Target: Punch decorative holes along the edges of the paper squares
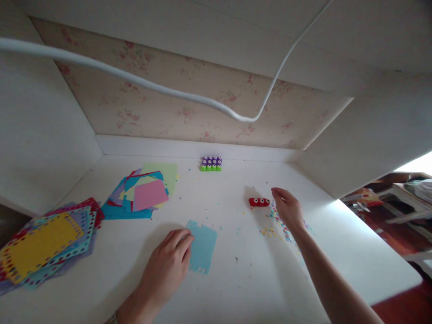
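Observation:
My left hand [171,256] is closed at the left edge of a light blue sheet of paper [203,245], which lies on the white table. Small cut-outs show along the sheet's top and bottom edges. On the right, my right hand [286,204] hovers just beside a row of three red craft punches [259,202]. Its thumb and fingers are pinched together; whether anything small is between them is hidden. Tiny coloured paper bits [285,225] lie scattered below and beside that hand, with a few yellow ones [267,231] to their left.
Purple and green craft punches [211,164] stand in rows near the back wall. Left of centre lies a loose pile of coloured paper [150,195]. A stack of hole-edged sheets [43,245], yellow on top, sits at far left. A white cable [168,90] hangs across above.

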Demonstrator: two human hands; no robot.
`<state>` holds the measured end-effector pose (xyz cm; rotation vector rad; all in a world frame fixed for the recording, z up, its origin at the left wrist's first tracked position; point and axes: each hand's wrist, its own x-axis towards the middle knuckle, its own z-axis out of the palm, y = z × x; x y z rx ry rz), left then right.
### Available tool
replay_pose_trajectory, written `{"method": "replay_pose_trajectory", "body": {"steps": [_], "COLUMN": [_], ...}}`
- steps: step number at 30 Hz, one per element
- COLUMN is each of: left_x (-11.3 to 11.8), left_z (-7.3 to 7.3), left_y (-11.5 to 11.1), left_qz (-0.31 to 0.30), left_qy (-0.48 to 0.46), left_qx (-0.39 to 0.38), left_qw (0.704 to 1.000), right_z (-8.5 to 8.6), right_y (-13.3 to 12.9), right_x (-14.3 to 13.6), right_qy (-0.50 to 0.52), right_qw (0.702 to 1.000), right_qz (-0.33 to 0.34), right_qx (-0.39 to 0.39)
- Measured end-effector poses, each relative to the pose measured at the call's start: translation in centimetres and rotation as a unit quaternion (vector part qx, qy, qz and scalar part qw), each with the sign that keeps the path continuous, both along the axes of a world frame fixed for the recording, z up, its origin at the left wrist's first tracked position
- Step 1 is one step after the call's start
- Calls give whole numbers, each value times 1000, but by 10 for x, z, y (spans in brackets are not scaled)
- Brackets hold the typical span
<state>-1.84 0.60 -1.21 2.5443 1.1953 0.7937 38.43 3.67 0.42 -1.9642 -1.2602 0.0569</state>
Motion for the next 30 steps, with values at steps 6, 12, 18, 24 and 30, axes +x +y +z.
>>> {"method": "replay_pose_trajectory", "body": {"steps": [6, 12, 18, 24, 30], "left_x": [0, -4, -12, -11, -7], "left_z": [-1, -10, -7, 3, 4], "left_y": [-1, 5, 14, 9, 5], "left_qz": [20, 48, 77, 112, 110], "left_qy": [22, 60, 53, 83, 77], "left_qx": [5, 6, -23, -65, -89], "left_qw": [1000, 997, 995, 988, 987], "right_z": [15, 1, -9, -10, -14], "right_y": [66, 152, 176, 143, 60], "right_x": [-52, -101, -111, -109, -123], "right_qy": [-41, -96, -125, -121, -71], "right_qw": [985, 962, 950, 948, 939], "right_qz": [159, 238, 264, 276, 321], "right_qx": [-52, -90, -105, -103, -99]}}
